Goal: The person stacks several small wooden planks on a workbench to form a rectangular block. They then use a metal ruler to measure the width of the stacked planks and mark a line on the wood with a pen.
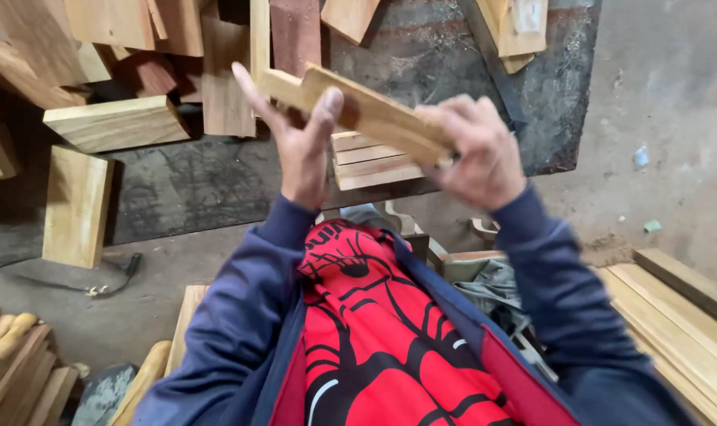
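I hold a short pale wooden slat (374,110) up in front of me with both hands. My left hand (299,146) grips its left end, thumb on top and a finger stretched up along the back. My right hand (476,154) is wrapped around its right end. Just behind and below the slat, a small stack of similar pale slats (374,162) lies on the dark workbench (193,185). My blue jacket sleeves and a red printed shirt fill the lower middle of the view.
Wood blocks and offcuts (118,122) lie scattered over the bench's far and left parts, one plank (74,205) near its left edge. Long pale boards (681,323) are stacked at lower right, turned wooden pieces (11,355) at lower left. A black cable (106,284) lies on the concrete floor.
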